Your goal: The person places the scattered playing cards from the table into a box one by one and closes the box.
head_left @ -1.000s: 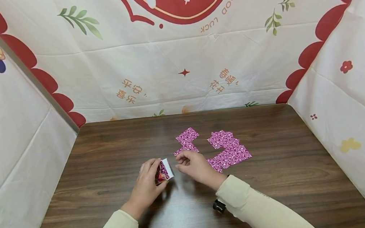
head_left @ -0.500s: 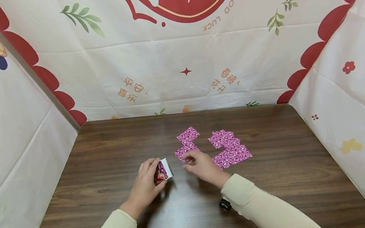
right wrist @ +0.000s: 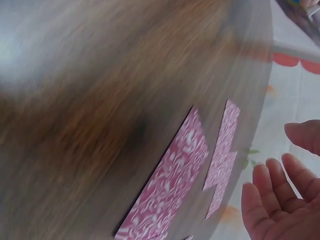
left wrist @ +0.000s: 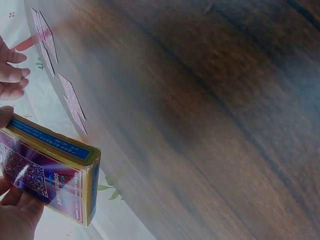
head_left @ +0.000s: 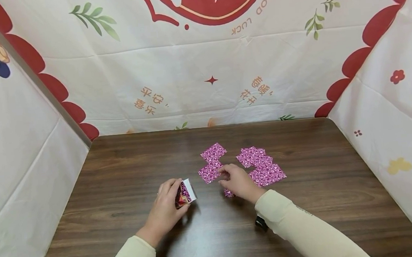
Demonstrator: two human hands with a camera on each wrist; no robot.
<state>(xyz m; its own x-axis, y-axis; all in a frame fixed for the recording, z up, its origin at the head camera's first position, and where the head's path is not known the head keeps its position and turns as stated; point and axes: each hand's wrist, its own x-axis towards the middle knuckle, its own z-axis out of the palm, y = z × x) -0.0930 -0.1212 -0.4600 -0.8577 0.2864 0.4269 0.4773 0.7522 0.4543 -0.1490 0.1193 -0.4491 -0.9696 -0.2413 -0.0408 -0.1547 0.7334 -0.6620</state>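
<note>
The box [head_left: 184, 193] is over the near middle of the table [head_left: 121, 172], left of the cards, tilted in the left hand [head_left: 165, 201]; whether it touches the wood I cannot tell. The left hand's fingers and thumb are clamped on the box, fingers along its far side, thumb at the near edge; a white flap [head_left: 190, 190] stands out at the end facing the right hand [head_left: 237, 181]; the left wrist view shows a purple face with a swirl pattern and white lettering, gold borders and a blue strip along one side.

The right hand hangs palm inward near the cards; its fingers are loosely bent, the thumb apart from them, with nothing held between; its fingertips overlap the edge of the left cards [head_left: 211, 173] in the head view, though I cannot tell whether they touch. The left cards form a stepped pair of patches, pink-purple and white; the right cards [head_left: 267, 175], in the same pattern, overlap in a larger group beyond the right wrist; another patch [head_left: 228, 193] shows just below the right hand.

Both arms wear pale sleeves [head_left: 306, 226]; a black device [head_left: 261, 223] sits under the right cuff; behind the table hangs a white cloth [head_left: 179, 73] with a red emblem [head_left: 213, 5], green sprigs and red scalloped edging.
</note>
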